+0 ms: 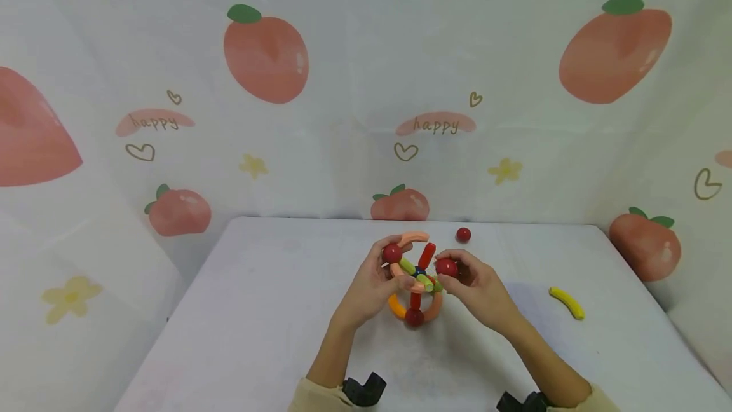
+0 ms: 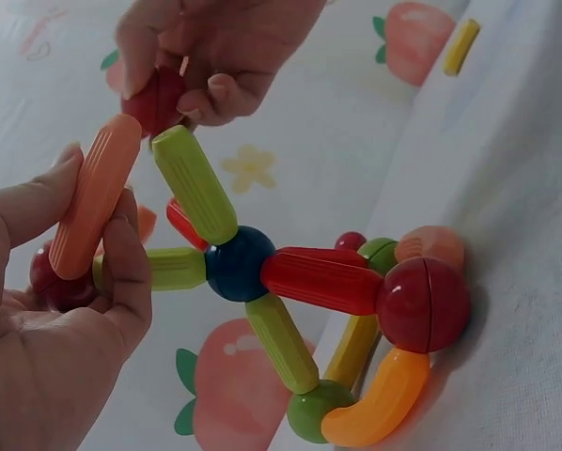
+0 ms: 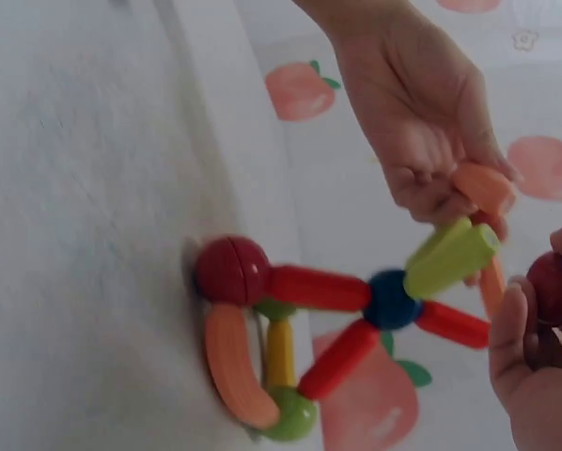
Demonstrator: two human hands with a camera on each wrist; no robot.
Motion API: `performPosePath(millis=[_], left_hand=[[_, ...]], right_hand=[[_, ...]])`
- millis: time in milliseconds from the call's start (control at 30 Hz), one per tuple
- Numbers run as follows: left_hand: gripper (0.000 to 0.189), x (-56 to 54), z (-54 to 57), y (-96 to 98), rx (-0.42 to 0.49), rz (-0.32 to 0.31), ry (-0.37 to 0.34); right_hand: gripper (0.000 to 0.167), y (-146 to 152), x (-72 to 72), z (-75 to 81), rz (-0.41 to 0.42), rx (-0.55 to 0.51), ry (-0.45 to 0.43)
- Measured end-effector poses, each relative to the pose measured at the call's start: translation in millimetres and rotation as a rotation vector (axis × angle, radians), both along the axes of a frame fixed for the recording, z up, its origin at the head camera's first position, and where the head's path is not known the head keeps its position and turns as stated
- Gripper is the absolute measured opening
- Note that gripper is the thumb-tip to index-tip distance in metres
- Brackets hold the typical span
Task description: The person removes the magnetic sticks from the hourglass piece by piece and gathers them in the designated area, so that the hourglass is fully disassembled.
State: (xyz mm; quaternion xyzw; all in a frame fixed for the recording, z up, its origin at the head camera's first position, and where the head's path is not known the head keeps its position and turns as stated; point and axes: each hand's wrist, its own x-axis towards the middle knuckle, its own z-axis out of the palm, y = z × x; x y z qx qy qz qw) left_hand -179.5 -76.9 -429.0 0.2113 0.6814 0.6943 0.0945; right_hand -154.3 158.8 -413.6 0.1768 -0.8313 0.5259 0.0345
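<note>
A toy built of coloured rods and balls stands on the white table (image 1: 246, 329) between the hands. Around its blue ball (image 2: 239, 265) are lime and red rods, with curved rods and more balls forming its base. My left hand (image 1: 368, 285) pinches a curved orange rod (image 2: 97, 197) at the toy's upper left. Beside those fingers sits a red ball (image 1: 392, 253) at the end of a lime rod. The fingertips of my right hand (image 1: 485, 290) hold another red ball (image 2: 155, 101), close to the free end of a raised lime rod (image 2: 195, 183).
One loose red ball (image 1: 464, 234) lies near the table's back edge. Off to the right is a curved yellow rod (image 1: 566, 303). A cloth backdrop (image 1: 349, 81) printed with fruit rises behind the table.
</note>
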Motion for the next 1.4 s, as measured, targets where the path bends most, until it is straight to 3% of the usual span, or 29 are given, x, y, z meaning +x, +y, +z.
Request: performPosePath(millis=[133, 200, 367, 500, 733, 967, 1267, 1400], left_hand=[[0.067, -0.8, -0.1, -0.6, -0.006, 0.014, -0.024], [0.066, -1.2, -0.2, -0.9, -0.004, 0.018, -0.032], [0.067, -1.7, -0.9, -0.3, 0.004, 0.014, -0.050], [0.069, -1.1, -0.3, -0.1, -0.003, 0.029, -0.065], [0.072, -0.6, -2.4, 0.6, 0.003, 0.031, -0.062], [0.072, -1.0, -4.6, 3.6, 0.015, 0.021, -0.063], [0.072, -1.2, -2.7, 4.5, 0.013, 0.027, -0.056], [0.072, -1.3, -2.1, 2.7, 0.006, 0.030, -0.057]], right_hand=[[0.040, 19, -2.8, 2.1, -0.140, 0.102, 0.146], [0.044, 33, -3.6, 1.9, -0.195, 0.145, 0.179], [0.049, 79, -5.8, -3.5, -0.333, 0.226, 0.059], [0.051, 110, -16.8, -19.9, -0.417, 0.312, -0.033], [0.051, 116, -64.5, -58.2, -0.383, 0.340, -0.135], [0.047, 99, -106.0, -71.6, -0.387, 0.321, -0.096], [0.051, 92, -118.0, -76.5, -0.384, 0.324, -0.141], [0.054, 84, -113.8, -67.6, -0.367, 0.337, -0.074]])
